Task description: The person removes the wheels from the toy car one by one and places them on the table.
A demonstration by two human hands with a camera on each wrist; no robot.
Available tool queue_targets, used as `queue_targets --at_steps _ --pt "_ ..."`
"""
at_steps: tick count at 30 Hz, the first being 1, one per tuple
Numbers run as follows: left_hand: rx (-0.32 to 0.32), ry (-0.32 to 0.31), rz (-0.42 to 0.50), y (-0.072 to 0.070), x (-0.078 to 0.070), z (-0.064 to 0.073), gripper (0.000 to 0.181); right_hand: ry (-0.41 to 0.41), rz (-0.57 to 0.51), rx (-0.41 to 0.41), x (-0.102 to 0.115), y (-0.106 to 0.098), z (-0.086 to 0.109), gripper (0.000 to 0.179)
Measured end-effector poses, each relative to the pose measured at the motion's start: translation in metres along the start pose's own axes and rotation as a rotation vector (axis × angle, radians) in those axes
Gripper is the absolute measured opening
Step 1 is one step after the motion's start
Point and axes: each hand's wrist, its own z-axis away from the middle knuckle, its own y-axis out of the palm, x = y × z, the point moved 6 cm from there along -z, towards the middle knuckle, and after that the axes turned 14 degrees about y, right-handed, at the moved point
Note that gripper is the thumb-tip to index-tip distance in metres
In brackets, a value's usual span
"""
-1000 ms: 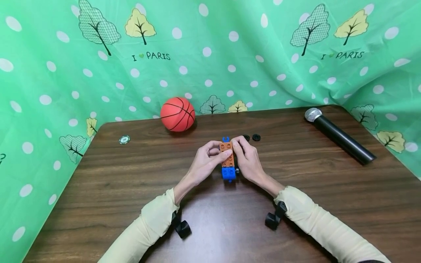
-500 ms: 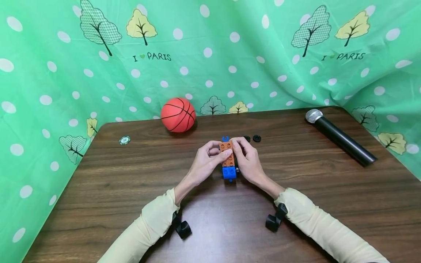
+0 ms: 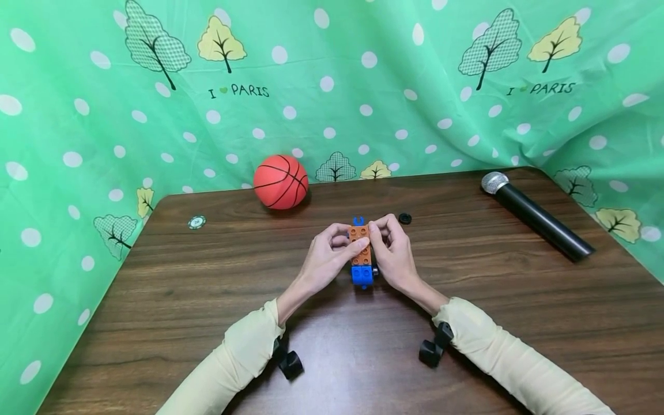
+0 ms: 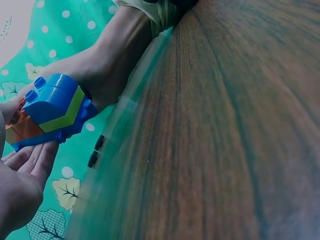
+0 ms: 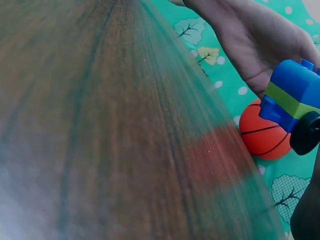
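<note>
A toy car of building blocks is held between both hands over the table. Its top is an orange studded plate, with blue blocks at the near end and a blue hook at the far end. A lime layer runs between the blue parts. My left hand grips the car, thumb across the orange studs and fingers beneath. The right hand pinches along its right side, thumb and forefinger at the far corner; what lies inside these fingers is hidden. A black wheel sits on the car's near right side.
On the brown table, a loose black wheel lies beyond the right hand. A red basketball stands at the back, a poker chip at the far left. To the right lies a microphone. A green curtain hangs behind.
The car and both hands have shifted very slightly to the right. The right hand's knuckles have risen a little and now cover one of the two loose wheels.
</note>
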Motion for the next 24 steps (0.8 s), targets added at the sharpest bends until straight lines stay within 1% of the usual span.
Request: queue_targets --at_steps 4,9,13,16,22,24 --pt "0.011 -0.001 -0.014 -0.0010 -0.0009 0.0012 0.047 -0.032 0.060 0.023 0.0008 -0.0004 0.0004 0.009" --pt "0.034 0.002 -0.008 -0.0019 0.0010 0.0019 0.043 -0.065 0.126 0.073 0.0010 -0.0008 0.0005 0.009" --pt "0.054 -0.005 -0.005 -0.0025 0.0020 0.0026 0.042 -0.087 0.158 0.105 0.0014 -0.0014 0.0011 0.010" --pt "0.064 -0.017 0.020 -0.0030 0.0030 0.0029 0.042 -0.110 0.177 0.120 0.0017 -0.0014 0.0014 0.010" --pt "0.081 -0.050 0.112 -0.0041 0.0050 0.0030 0.036 -0.146 0.193 0.155 0.0020 0.0001 0.0009 0.009" --pt "0.088 -0.066 0.133 -0.0044 0.0056 0.0031 0.034 -0.174 0.207 0.168 0.0029 0.0003 0.0012 0.006"
